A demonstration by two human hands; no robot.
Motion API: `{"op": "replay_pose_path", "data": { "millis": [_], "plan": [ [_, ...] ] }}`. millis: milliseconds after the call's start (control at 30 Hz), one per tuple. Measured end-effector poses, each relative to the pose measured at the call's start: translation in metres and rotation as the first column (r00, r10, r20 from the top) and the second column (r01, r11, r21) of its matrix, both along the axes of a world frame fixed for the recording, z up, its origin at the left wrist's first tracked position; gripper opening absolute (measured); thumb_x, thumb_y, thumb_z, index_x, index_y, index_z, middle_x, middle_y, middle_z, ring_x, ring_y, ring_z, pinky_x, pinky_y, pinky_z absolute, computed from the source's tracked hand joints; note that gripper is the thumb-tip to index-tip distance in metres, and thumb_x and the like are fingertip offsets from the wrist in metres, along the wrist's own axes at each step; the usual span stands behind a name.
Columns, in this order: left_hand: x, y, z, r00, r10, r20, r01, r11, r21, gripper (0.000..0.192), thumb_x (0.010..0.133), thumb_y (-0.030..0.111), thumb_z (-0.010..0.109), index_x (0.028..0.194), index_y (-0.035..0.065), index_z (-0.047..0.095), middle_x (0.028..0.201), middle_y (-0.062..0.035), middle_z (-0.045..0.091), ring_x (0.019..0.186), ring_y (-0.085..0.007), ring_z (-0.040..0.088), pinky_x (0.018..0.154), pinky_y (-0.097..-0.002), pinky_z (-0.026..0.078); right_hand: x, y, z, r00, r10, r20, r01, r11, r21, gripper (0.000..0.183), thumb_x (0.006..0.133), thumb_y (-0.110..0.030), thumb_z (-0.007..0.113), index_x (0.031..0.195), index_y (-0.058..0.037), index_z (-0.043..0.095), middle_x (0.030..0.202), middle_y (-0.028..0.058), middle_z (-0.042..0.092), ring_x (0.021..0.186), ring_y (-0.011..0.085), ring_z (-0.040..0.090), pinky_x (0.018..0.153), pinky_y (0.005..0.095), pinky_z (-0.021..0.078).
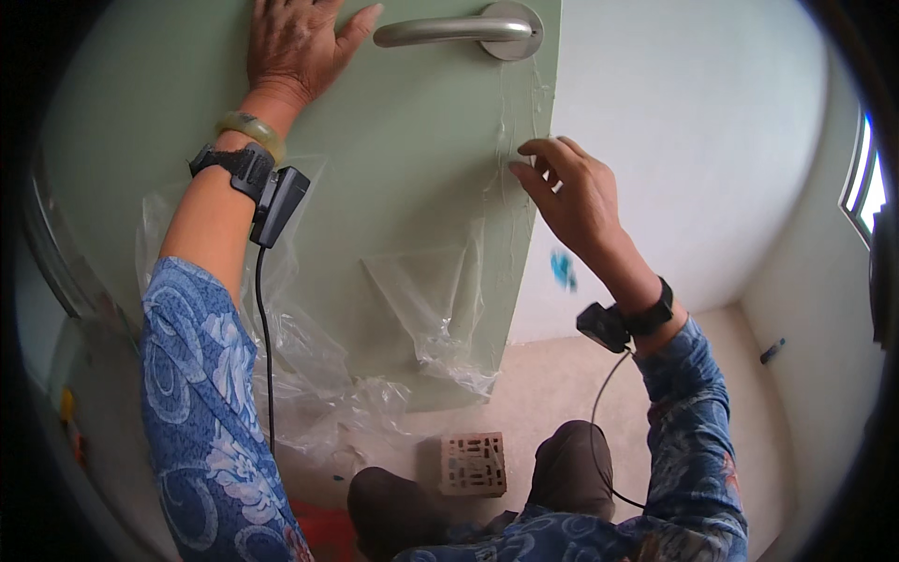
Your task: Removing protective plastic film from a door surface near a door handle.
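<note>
A green door (393, 175) stands before me, with a brushed metal lever handle (456, 31) near its top in view. My left hand (298, 42) lies against the door, fingers up and thumb spread, left of the lever's tip. Below the handle, my right hand (569, 183) is at the door's edge, thumb and forefinger curled close together; whether a strand is between them I cannot tell. Thin clear strands (502, 140) run down the door beside those fingertips. Torn clear plastic film (428, 316) hangs wrinkled from the lower door and bunches near the floor.
A perforated brick (474, 464) lies on the floor between my knees. Something red (323, 527) is by my left leg. A plastic bottle (772, 351) lies by the right wall, below a window (867, 175). Cables run from devices on both wrists.
</note>
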State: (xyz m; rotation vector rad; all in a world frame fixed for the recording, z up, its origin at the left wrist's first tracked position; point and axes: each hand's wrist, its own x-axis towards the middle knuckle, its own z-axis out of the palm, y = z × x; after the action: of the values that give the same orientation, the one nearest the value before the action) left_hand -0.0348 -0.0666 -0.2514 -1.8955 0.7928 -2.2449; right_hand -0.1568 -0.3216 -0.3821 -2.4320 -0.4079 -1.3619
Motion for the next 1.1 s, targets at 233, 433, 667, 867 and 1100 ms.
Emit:
{"op": "replay_pose_path", "data": {
  "millis": [233,433,667,867,1100],
  "plan": [
    [-0.005,-0.003,0.001,1.0,-0.007,0.026,0.007,1.0,-0.017,0.06,0.086,0.041,0.05,0.14,0.0164,0.046,0.15,-0.0197,0.032,0.137,-0.0367,0.03,0.114,-0.0507,0.022,0.016,0.022,0.018,0.978,-0.182,0.103,0.187,0.981,-0.049,0.024,0.085,-0.029,0.062,0.08,-0.0055,0.065,0.078,0.0104,0.066,0.07,0.0296,0.065,0.061,0.0385,0.0498],
    [-0.002,0.002,0.001,0.999,-0.026,0.044,0.027,0.999,-0.021,0.059,0.087,0.043,0.048,0.14,0.0173,0.046,0.149,-0.0203,0.034,0.137,-0.0364,0.031,0.114,-0.0489,0.021,0.024,0.02,0.019,0.98,-0.141,0.142,0.148,0.988,-0.034,0.021,0.083,-0.022,0.06,0.075,-0.0032,0.06,0.073,0.0133,0.063,0.067,0.0333,0.062,0.062,0.0417,0.0493],
    [0.0,-0.002,0.001,0.998,-0.039,0.039,0.041,0.999,-0.036,0.059,0.086,0.043,0.049,0.14,0.0172,0.047,0.148,-0.0203,0.034,0.137,-0.0363,0.031,0.115,-0.0486,0.021,0.02,0.001,0.018,0.955,-0.117,0.273,0.137,0.989,-0.056,0.017,0.075,-0.016,0.067,0.071,-0.0036,0.056,0.071,0.0136,0.06,0.065,0.0342,0.06,0.061,0.0418,0.0479],
    [0.003,0.0,0.002,0.998,-0.043,0.035,0.045,0.998,-0.043,0.059,0.087,0.042,0.05,0.14,0.0182,0.046,0.148,-0.0202,0.034,0.137,-0.0363,0.031,0.115,-0.0486,0.021,-0.009,-0.014,0.005,0.97,-0.142,0.2,0.117,0.984,0.134,0.016,0.086,-0.015,0.065,0.078,-0.0009,0.064,0.071,0.0121,0.063,0.059,0.0259,0.06,0.057,0.034,0.0484],
    [0.002,-0.001,-0.001,0.999,-0.027,0.021,0.028,0.999,-0.045,0.059,0.087,0.042,0.049,0.14,0.0183,0.047,0.149,-0.0204,0.033,0.137,-0.0368,0.031,0.115,-0.0486,0.021,0.015,0.015,0.023,0.95,-0.237,0.205,0.272,0.948,-0.167,0.023,0.086,-0.025,0.066,0.082,-0.0048,0.056,0.075,0.0095,0.062,0.07,0.0277,0.062,0.06,0.0375,0.0495]
  ]
}}
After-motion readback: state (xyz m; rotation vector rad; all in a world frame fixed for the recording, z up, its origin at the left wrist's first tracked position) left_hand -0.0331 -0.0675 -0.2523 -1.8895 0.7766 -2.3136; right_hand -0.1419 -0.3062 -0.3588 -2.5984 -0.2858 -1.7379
